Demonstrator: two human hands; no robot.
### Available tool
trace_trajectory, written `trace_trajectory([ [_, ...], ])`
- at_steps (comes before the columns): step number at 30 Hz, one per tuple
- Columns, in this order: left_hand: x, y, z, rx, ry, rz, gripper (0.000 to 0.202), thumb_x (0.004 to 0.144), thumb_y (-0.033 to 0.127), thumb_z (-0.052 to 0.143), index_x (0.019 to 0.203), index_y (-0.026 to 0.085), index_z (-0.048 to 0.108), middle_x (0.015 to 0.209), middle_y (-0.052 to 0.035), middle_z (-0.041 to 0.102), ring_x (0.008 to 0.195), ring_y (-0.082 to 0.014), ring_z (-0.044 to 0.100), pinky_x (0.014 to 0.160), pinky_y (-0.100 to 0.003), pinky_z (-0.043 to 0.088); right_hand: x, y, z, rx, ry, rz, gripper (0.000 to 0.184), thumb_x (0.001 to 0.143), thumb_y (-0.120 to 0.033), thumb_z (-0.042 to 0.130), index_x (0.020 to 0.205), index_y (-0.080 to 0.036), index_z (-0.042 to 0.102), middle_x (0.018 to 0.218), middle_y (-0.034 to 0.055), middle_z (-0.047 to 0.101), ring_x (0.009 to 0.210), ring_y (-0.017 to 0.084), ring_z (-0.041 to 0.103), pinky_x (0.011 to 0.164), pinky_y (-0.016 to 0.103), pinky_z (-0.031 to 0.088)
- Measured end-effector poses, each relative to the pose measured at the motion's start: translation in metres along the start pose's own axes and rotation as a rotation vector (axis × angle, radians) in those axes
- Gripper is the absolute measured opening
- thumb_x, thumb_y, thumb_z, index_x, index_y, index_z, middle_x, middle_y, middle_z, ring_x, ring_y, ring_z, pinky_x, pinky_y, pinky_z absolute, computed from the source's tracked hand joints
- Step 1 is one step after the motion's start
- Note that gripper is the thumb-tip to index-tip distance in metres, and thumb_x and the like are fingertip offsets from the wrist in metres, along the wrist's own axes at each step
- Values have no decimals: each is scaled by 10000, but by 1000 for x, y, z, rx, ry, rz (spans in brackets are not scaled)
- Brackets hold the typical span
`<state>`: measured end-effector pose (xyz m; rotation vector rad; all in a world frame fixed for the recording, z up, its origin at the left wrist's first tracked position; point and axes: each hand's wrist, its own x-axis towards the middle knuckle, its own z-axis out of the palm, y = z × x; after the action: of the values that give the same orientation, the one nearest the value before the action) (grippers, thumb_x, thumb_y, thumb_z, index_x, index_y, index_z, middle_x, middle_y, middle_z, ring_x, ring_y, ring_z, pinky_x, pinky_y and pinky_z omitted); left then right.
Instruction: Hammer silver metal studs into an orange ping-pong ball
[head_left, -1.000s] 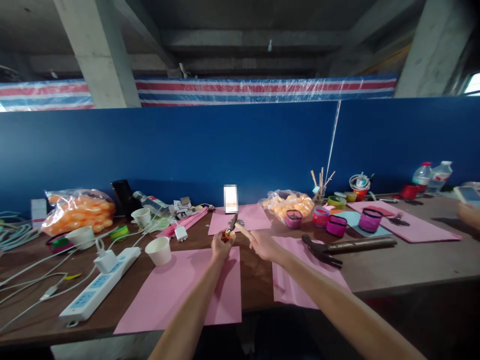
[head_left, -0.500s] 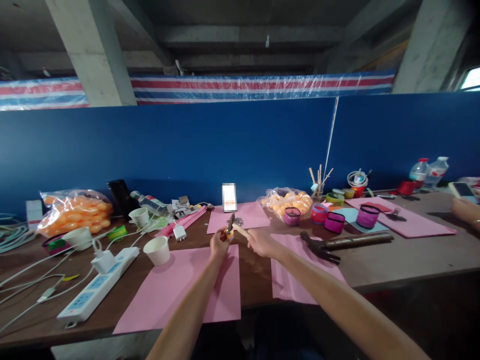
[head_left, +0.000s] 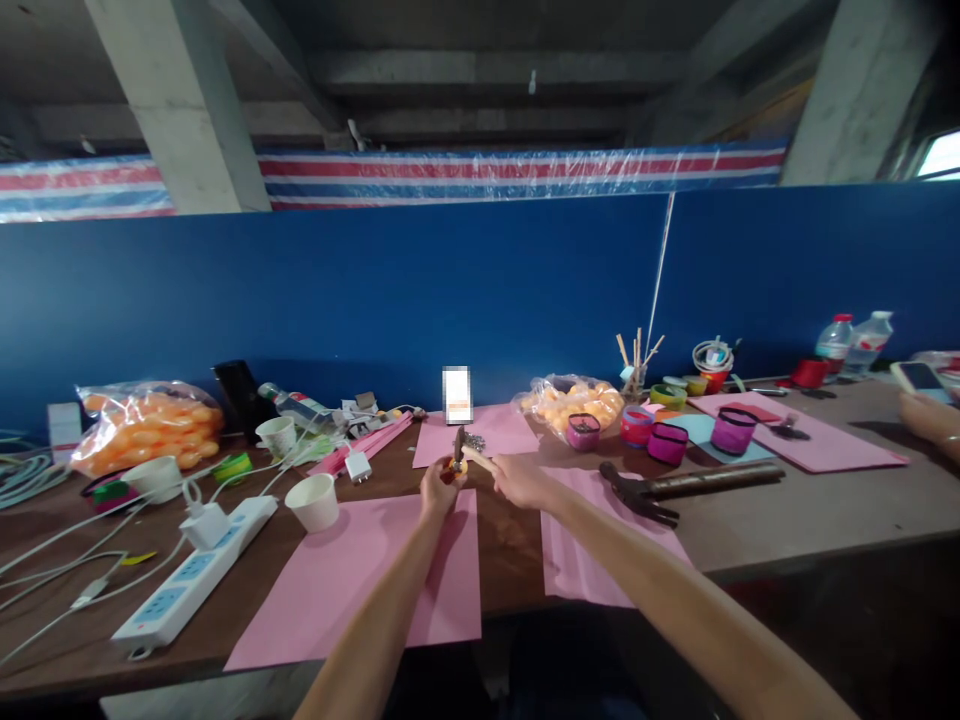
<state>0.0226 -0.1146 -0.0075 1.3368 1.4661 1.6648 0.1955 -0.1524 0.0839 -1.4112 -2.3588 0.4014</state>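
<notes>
My left hand point(head_left: 439, 490) is closed around a small orange ball point(head_left: 454, 467), held above the brown table point(head_left: 810, 520). My right hand point(head_left: 519, 481) grips the pale wooden handle of a small hammer point(head_left: 466, 451). The hammer's dark head stands upright just above the ball, and both hands nearly touch. Under them lie two pink paper sheets: one point(head_left: 360, 580) below my left forearm, another point(head_left: 592, 560) below my right.
A large claw hammer point(head_left: 675, 487) lies right of my hands. Bags of orange balls point(head_left: 146, 425) point(head_left: 574, 402), paper cups point(head_left: 314, 501), a white power strip point(head_left: 191, 575) with cables, coloured tape rolls point(head_left: 667, 443) and bottles point(head_left: 855, 342) crowd the table. Another person's hand with a phone point(head_left: 922, 385) is far right.
The hammer head has swung from tilted to upright over the ball. Both hands shifted only slightly; the view dropped a little.
</notes>
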Motion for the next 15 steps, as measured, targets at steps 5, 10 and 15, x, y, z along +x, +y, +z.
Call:
trace_trajectory([
  [5,-1,-1,0,18,37,17,401,579,138,673,973,146,595,892,-68,665,768,-154,639,719,-258,502,5,21,-5,-85,75,62,324,901,-278,264,924,-149,560,863,67,608,740,154,547,612,227,326],
  [10,-1,3,-2,42,124,13,367,602,201,660,958,141,592,922,-82,649,802,-171,629,740,-266,495,-7,52,-9,-187,84,177,314,895,-323,293,955,-161,556,900,78,603,827,183,552,660,246,330],
  [15,-1,6,-3,55,123,20,363,584,214,670,935,149,601,877,-69,652,758,-169,633,704,-263,504,-21,69,-3,-242,19,266,288,887,-310,326,1028,-179,539,1005,94,582,939,212,530,722,272,339],
])
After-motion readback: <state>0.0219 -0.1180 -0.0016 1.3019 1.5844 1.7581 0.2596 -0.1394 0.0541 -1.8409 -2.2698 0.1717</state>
